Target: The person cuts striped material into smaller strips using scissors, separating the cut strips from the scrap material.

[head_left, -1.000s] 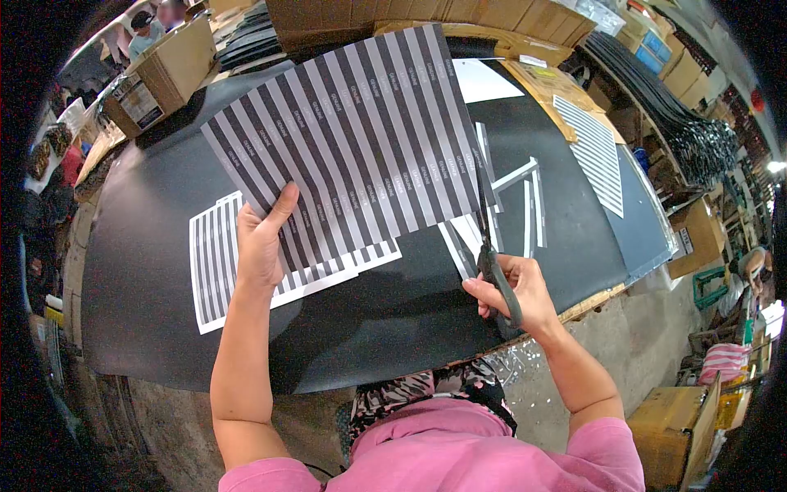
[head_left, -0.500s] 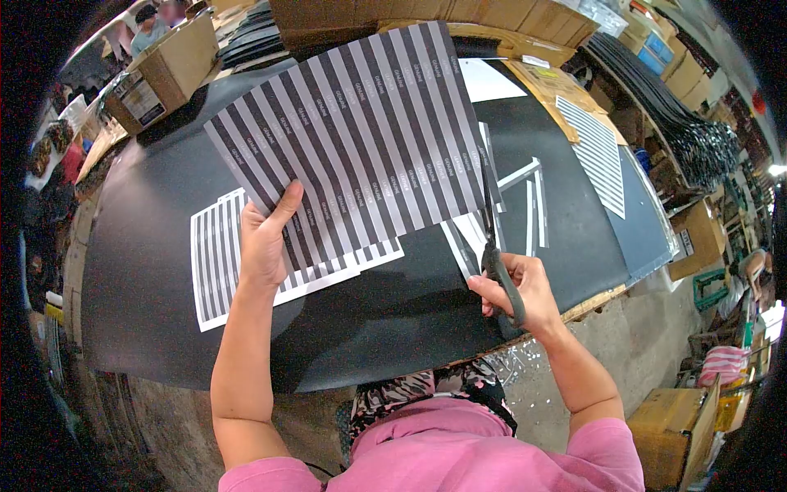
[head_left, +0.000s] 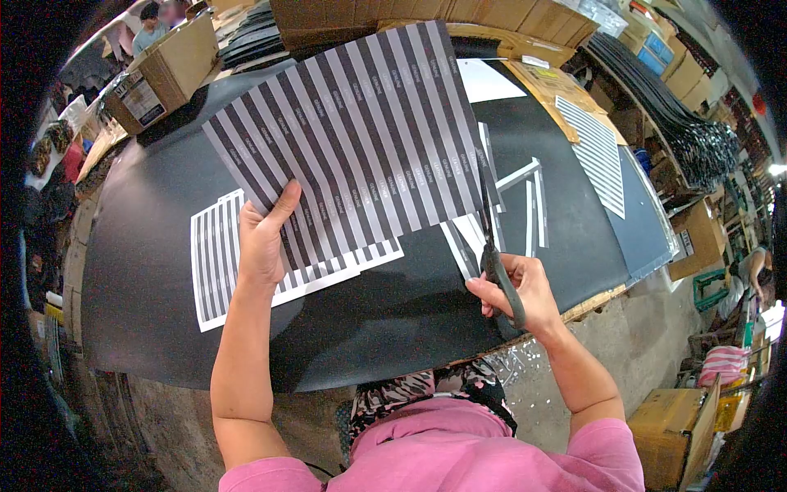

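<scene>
My left hand (head_left: 266, 238) is closed on the lower left edge of a large striped sheet (head_left: 352, 135), thumb on top. Grey and black bands with small printed words run across the sheet, which is raised above the table. My right hand (head_left: 520, 295) grips black-handled scissors (head_left: 496, 266). Their blades point away from me, along the sheet's right edge. Below the sheet lie more striped sheets (head_left: 217, 275) with white margins. Thin cut strips (head_left: 537, 209) are scattered beyond the scissors.
A black-topped table (head_left: 139, 271) spans the middle. Another striped sheet (head_left: 598, 156) lies at its right side. Cardboard boxes (head_left: 168, 78) stand along the far side, and a pile of dark strips (head_left: 672, 107) is at the far right. Another person (head_left: 149, 33) is at the upper left.
The striped sheet and both hands have shifted very slightly left. The scissor blades look closer together at the sheet's right edge.
</scene>
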Motion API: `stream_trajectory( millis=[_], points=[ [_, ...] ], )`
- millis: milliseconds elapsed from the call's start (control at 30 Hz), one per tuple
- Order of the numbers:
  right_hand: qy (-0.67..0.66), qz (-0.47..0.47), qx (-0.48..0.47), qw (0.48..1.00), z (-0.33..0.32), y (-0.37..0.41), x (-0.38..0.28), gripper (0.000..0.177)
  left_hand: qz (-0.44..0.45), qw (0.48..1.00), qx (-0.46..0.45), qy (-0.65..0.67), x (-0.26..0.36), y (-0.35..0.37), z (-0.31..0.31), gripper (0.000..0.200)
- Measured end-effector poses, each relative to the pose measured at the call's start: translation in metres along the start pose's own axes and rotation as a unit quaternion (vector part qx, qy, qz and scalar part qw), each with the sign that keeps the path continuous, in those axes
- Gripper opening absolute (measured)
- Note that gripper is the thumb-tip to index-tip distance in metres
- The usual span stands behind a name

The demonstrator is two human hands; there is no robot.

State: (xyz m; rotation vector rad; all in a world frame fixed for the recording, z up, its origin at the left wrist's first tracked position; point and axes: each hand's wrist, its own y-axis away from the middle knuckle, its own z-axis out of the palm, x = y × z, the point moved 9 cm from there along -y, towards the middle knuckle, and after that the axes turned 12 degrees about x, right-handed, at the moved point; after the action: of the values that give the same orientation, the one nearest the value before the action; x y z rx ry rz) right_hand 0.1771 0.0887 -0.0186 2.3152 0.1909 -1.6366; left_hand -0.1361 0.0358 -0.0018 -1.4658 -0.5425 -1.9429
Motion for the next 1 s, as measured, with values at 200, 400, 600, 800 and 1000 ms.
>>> stream_trajectory(
  millis=[200, 400, 600, 800, 1000],
  points=[
    [0.006, 0.006, 0.012, 1.000, -0.002, -0.001, 0.006, 0.036, -0.003, 1.000, 0.001, -0.013, 0.000, 0.001, 0.000, 0.019],
    [0.004, 0.013, 0.034, 0.999, -0.004, -0.002, 0.007, 0.037, -0.013, 1.000, 0.002, 0.002, -0.002, -0.001, 0.000, 0.019],
    [0.015, 0.006, 0.051, 0.999, -0.007, -0.001, 0.004, 0.039, -0.026, 0.999, -0.011, 0.031, -0.002, 0.001, 0.004, 0.019],
    [0.022, 0.004, 0.051, 0.998, -0.009, -0.001, 0.005, 0.039, -0.027, 0.999, -0.020, 0.042, -0.006, 0.001, 0.005, 0.022],
    [0.036, 0.016, 0.063, 0.997, -0.009, 0.000, 0.004, 0.035, -0.027, 0.999, 0.016, 0.036, -0.013, -0.002, 0.000, 0.025]
  ],
)
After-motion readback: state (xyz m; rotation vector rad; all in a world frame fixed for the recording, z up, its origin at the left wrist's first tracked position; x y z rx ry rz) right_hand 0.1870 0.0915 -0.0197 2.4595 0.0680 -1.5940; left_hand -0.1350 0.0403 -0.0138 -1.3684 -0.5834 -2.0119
